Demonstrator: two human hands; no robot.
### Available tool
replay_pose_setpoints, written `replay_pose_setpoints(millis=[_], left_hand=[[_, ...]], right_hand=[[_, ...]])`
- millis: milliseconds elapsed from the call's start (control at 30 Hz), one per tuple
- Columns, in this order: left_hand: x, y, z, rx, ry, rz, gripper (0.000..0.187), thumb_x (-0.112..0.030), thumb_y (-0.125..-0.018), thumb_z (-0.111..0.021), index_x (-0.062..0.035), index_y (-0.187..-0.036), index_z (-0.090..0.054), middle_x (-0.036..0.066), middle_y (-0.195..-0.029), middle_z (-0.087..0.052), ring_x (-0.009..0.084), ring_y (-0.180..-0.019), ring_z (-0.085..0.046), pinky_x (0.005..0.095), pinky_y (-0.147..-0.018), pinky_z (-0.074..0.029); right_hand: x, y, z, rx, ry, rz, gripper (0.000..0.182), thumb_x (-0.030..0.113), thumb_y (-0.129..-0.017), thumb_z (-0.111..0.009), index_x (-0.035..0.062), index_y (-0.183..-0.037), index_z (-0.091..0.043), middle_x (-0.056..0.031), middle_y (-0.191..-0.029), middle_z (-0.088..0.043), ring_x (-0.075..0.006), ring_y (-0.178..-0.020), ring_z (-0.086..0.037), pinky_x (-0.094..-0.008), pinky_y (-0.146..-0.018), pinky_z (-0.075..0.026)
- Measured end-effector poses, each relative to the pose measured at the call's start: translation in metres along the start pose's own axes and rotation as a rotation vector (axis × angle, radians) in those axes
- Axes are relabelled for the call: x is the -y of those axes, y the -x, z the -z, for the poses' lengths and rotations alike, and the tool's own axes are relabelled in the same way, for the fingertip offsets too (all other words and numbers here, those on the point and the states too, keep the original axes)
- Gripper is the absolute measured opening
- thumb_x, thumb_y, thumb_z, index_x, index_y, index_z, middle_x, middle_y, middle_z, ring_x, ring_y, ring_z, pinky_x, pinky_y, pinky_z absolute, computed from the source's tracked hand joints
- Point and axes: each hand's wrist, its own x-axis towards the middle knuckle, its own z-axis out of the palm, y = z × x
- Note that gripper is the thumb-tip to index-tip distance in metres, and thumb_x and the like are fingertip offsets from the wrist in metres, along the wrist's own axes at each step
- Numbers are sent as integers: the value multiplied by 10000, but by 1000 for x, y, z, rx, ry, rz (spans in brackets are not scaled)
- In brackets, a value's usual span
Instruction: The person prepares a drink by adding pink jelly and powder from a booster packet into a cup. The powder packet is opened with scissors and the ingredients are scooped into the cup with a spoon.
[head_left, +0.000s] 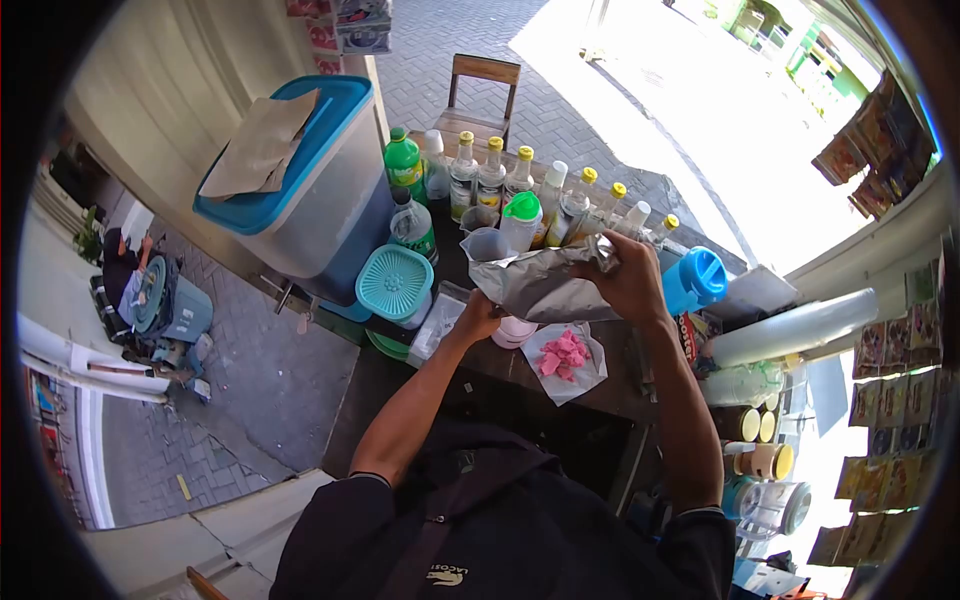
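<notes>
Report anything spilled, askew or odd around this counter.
I see no spill; the pink pieces lie on white paper. Only the brown paper looks askew, slanted across the blue lid of the large container.

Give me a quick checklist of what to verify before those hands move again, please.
1. Right hand gripping the silver pouch: ok, it holds the upper right part.
2. Left hand gripping firmly: cannot tell; it is at the pouch's lower left edge, fingers partly hidden.
3. Pouch contents visible: cannot tell; only the outer foil shows clearly.
4. Pink pieces within the white paper: ok.
5. Pink container uncovered from view: not ok, the pouch partly hides it.
6. Round tub's turquoise lid in place: ok.
</notes>
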Motion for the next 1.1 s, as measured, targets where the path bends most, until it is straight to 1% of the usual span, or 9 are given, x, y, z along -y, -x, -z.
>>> replay_pose_setpoints(millis=[100,167,300,367,467,667,900,967,1100], left_hand=[[-26,2,-5,-11,-186,-69,531,69,-730,-644,-56,-1237,-548,126,-1276,-565,300,-1223,-506,387,-1015,-412],[-38,2,-6,-140,-221,-183,560,177,-646,-618,-26,-1166,-590,116,-1165,-638,201,-1135,-580,341,-867,-516],[-22,-1,-5,-13,-243,-137,534,97,-664,-676,-25,-1175,-579,167,-1217,-601,321,-1199,-530,387,-987,-432],[-23,-1,-4,31,-146,37,482,68,-669,-692,-13,-1135,-599,163,-1158,-631,334,-1136,-574,390,-936,-465],[-19,-1,-5,-46,-241,-234,415,38,-676,-708,-15,-1080,-625,161,-1055,-665,329,-1035,-628,392,-861,-497],[2,-1,-10,-120,-215,-148,243,-23,-652,-747,-13,-882,-672,162,-818,-677,269,-767,-680,369,-672,-504],[-8,2,-10,-105,-126,-102,189,0,-659,-727,0,-837,-666,174,-766,-660,278,-730,-674,359,-653,-502],[-13,-5,-5,-168,-253,-272,196,11,-659,-713,2,-849,-665,177,-778,-663,282,-761,-682,362,-668,-507],[-14,-4,-6,-130,-318,-249,260,26,-661,-693,-4,-918,-665,188,-909,-676,318,-915,-672,387,-764,-522]], right_hand=[[-1,3,-1,36,-24,-6,415,204,-651,-848,18,-980,-675,-141,-763,-679,-267,-678,-657,-346,-637,-488],[-6,3,-4,28,-44,17,405,224,-638,-853,28,-945,-678,-147,-759,-678,-307,-696,-663,-359,-643,-489],[-15,6,-5,-22,-99,-20,336,154,-666,-831,16,-932,-680,-124,-789,-699,-226,-702,-673,-336,-655,-489],[-14,5,-2,-37,-169,-81,307,132,-703,-801,4,-955,-682,-114,-827,-710,-173,-741,-673,-326,-682,-499],[-18,4,2,16,-114,-76,300,126,-724,-782,-2,-976,-682,-108,-861,-716,-151,-781,-671,-314,-706,-504],[-16,11,0,-61,-112,-84,262,71,-753,-763,2,-995,-689,-75,-897,-715,-116,-786,-640,-295,-707,-507],[-11,24,1,-91,-193,-103,335,163,-720,-809,-10,-975,-678,-95,-853,-713,-132,-765,-645,-315,-700,-504],[-7,21,2,-125,-166,-52,297,146,-726,-805,-10,-942,-674,-95,-831,-707,-126,-762,-638,-305,-692,-501],[-7,20,1,-99,-138,-97,275,134,-714,-806,10,-922,-676,-101,-823,-704,-132,-753,-648,-297,-689,-499]])
